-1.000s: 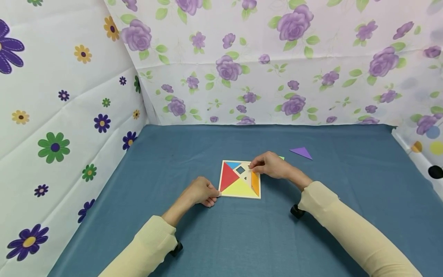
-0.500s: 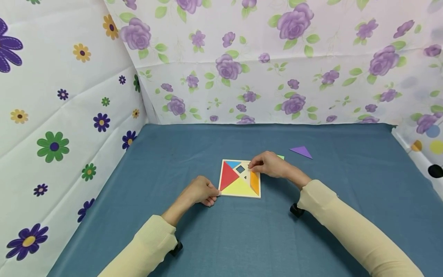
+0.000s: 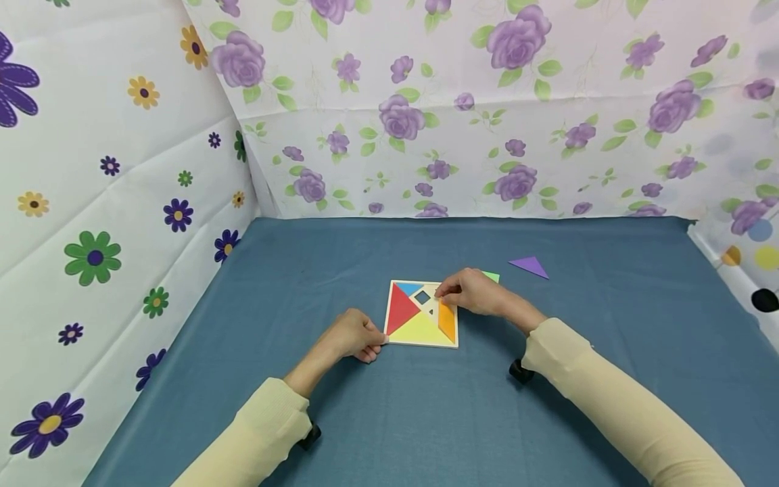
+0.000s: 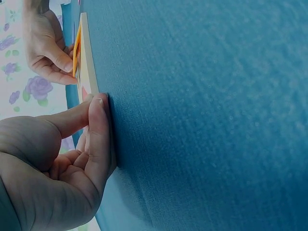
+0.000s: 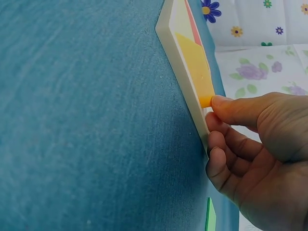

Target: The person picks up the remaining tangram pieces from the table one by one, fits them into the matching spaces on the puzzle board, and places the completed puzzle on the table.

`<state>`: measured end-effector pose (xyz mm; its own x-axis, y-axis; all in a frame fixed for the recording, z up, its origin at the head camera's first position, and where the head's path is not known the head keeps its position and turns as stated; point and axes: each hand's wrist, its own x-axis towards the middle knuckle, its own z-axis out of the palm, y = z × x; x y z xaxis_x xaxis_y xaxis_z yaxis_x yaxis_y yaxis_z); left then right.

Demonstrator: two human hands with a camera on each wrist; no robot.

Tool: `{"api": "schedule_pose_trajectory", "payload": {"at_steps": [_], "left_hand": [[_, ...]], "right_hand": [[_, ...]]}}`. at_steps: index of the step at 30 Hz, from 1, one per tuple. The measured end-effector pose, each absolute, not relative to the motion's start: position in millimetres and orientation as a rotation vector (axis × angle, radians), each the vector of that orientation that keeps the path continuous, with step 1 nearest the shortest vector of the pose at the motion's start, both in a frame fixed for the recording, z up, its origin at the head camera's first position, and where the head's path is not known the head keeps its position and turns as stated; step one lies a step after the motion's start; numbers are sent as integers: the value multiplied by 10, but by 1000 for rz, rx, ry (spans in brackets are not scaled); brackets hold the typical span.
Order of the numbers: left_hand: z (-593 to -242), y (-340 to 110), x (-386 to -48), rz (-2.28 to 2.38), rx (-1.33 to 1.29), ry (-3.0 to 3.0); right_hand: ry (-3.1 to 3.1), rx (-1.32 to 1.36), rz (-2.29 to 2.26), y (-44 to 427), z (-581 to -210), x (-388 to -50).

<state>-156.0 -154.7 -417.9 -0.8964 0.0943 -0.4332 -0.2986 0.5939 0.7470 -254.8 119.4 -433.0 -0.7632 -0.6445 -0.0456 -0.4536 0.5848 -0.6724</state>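
A square wooden tangram board (image 3: 423, 345) lies on the blue cloth. In its tray are a red triangle (image 3: 402, 310), a yellow triangle (image 3: 421, 331) and a blue triangle (image 3: 408, 289). My left hand (image 3: 353, 335) pinches the board's near left corner between thumb and finger, also plain in the left wrist view. At the board's right side, my right hand (image 3: 473, 291) pinches the far end of an orange parallelogram (image 3: 447, 320). In the left wrist view this orange tangram piece (image 4: 76, 50) stands slightly tilted off the board. The right fingers hide part of the board's far right corner.
A purple triangle (image 3: 530, 266) lies on the cloth beyond the right hand. A green piece (image 3: 491, 276) shows partly behind that hand. Floral fabric (image 3: 402, 118) hangs behind the table and on its left side.
The orange parallelogram has shifted slightly left over the board with the right hand. A little more of the green piece shows. The left hand stays at the corner.
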Motion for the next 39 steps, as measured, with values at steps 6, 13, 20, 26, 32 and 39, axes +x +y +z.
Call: {"api": "schedule_pose_trajectory", "payload": {"at_steps": [6, 13, 20, 26, 32, 39], "left_hand": [[-4178, -1543, -1556, 1234, -168, 2399], [-4174, -1535, -1555, 1220, -179, 2401], [-4175, -1534, -1554, 1225, -173, 2397], [-4178, -1543, -1551, 1239, -156, 2399], [-4186, -1545, -1547, 1238, -159, 2403], [-4197, -1554, -1543, 1233, -132, 2420]], "right_hand": [[2547, -892, -941, 1189, -4334, -2529], [2563, -900, -921, 1177, -4322, -2506], [2597, -942, -888, 1164, -4331, -2491], [2621, -959, -887, 1152, -4346, -2485], [2634, -958, -895, 1152, -4371, -2481], [2654, -928, -913, 1148, -4389, -2465]]}}
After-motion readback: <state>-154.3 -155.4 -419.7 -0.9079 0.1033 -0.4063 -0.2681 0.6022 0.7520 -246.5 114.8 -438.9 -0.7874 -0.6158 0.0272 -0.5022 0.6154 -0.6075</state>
